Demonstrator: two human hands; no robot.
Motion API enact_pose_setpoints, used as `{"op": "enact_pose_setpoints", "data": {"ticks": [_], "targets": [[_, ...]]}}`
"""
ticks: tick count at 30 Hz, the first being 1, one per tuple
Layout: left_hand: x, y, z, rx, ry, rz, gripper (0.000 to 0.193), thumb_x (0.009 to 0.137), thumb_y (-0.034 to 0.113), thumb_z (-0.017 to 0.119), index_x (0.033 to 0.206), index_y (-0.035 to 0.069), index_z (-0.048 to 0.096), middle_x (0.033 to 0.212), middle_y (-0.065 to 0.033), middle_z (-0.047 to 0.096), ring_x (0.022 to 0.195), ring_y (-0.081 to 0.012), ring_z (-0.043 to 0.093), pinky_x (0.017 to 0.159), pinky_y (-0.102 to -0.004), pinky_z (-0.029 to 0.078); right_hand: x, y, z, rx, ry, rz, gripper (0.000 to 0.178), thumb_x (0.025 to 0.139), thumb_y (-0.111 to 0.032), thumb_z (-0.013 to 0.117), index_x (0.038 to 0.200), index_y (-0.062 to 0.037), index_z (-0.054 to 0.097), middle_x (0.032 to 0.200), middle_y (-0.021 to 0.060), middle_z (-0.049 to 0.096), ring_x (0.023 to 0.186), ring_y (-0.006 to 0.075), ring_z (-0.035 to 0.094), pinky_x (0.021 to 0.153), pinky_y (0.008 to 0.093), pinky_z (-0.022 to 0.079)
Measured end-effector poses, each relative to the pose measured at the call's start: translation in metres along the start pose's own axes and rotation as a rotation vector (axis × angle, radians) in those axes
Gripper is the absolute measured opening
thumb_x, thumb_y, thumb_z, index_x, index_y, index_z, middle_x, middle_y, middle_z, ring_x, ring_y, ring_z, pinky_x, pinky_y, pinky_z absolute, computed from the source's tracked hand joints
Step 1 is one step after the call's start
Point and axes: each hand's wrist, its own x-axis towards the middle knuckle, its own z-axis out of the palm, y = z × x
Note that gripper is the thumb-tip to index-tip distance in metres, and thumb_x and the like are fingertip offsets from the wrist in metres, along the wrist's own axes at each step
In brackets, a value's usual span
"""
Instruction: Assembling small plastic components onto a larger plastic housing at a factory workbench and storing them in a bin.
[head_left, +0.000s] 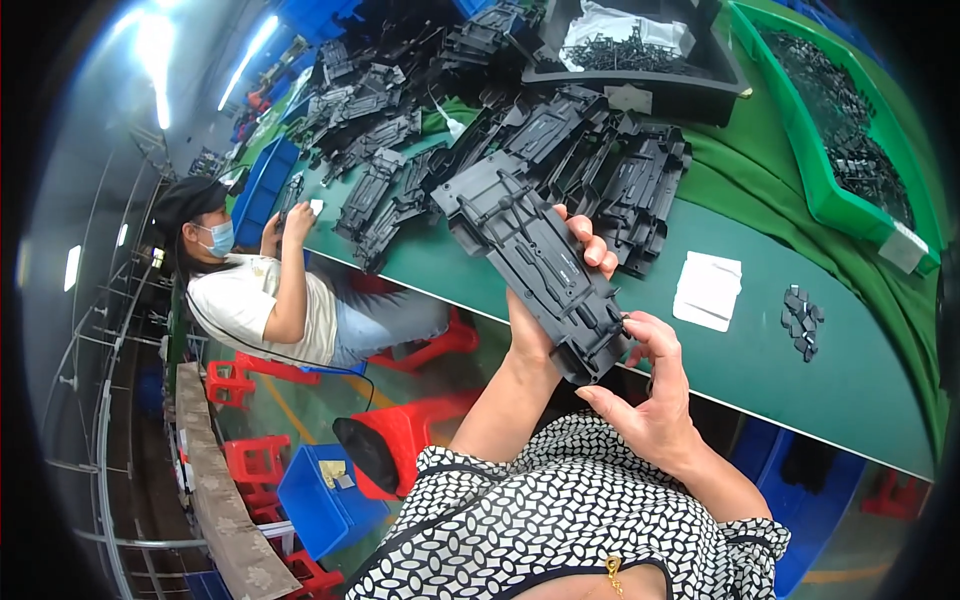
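Above the near edge of the green table, I hold a long black plastic toy-car chassis at a slant. My left hand is wrapped round it from beneath, with its fingertips showing over the far side. At the chassis's near end is my right hand, its curved fingers on one side and its thumb by the lower corner. Whether a small part sits between those fingertips is hard to make out. Just beyond, more black chassis lie piled on the table.
White cards and a small heap of black parts lie to the right. A green bin and a black crate hold small black parts. At left a masked co-worker sits near red stools and a blue bin.
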Motion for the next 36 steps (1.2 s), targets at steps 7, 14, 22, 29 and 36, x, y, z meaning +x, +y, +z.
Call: {"op": "enact_pose_setpoints", "data": {"ticks": [7, 14, 22, 29, 36], "targets": [[-0.003, 0.004, 0.015, 0.093, 0.107, -0.054, 0.053, 0.090, 0.047, 0.030, 0.123, 0.006, 0.040, 0.111, -0.0126, 0.051, 0.093, -0.0252, 0.053, 0.085, -0.0385, 0.044, 0.002, 0.003, -0.003, 0.002, 0.064, 0.004, 0.074, 0.058, -0.010, 0.080, 0.118, -0.0044, 0.038, 0.116, 0.0177, 0.044, 0.094, 0.0236, 0.049, 0.068, 0.0295, 0.042], [-0.012, 0.003, 0.026, 0.215, 0.040, -0.039, 0.076, 0.084, 0.064, 0.027, 0.129, 0.003, 0.031, 0.124, -0.0176, 0.042, 0.103, -0.0309, 0.051, 0.086, -0.0460, 0.044, 0.005, -0.005, -0.006, -0.063, 0.033, -0.018, 0.074, 0.056, -0.014, 0.081, 0.117, -0.0028, 0.040, 0.113, 0.0182, 0.045, 0.100, 0.0303, 0.049, 0.081, 0.0358, 0.044], [-0.046, 0.038, 0.015, 0.205, -0.121, -0.833, 0.080, 0.083, 0.058, 0.042, 0.122, -0.010, 0.033, 0.108, -0.0282, 0.050, 0.085, -0.0279, 0.060, 0.070, -0.0357, 0.051, 0.016, -0.011, -0.059, 0.316, 0.085, 0.266, 0.066, 0.074, -0.016, 0.068, 0.127, 0.0016, 0.032, 0.109, 0.0100, 0.049, 0.080, 0.0113, 0.047, 0.071, 0.0235, 0.040], [-0.051, 0.038, 0.024, 0.394, -0.127, -1.224, 0.084, 0.077, 0.061, 0.046, 0.122, -0.010, 0.036, 0.097, -0.0283, 0.055, 0.071, -0.0273, 0.062, 0.061, -0.0305, 0.052, 0.023, -0.010, -0.078, 0.530, -0.247, 0.636, 0.029, 0.082, -0.006, 0.060, 0.108, 0.0043, 0.054, 0.096, 0.0064, 0.060, 0.085, 0.0119, 0.057, 0.077, 0.0261, 0.047], [-0.045, 0.042, -0.020, 0.667, -0.124, -0.962, 0.069, 0.085, 0.049, 0.037, 0.122, -0.009, 0.034, 0.110, -0.0336, 0.047, 0.081, -0.0444, 0.058, 0.068, -0.0505, 0.051, 0.019, -0.006, -0.068, 0.831, 0.123, 0.666, 0.034, 0.080, -0.001, 0.058, 0.112, 0.0040, 0.049, 0.104, 0.0102, 0.058, 0.091, 0.0163, 0.057, 0.082, 0.0292, 0.046]]}}
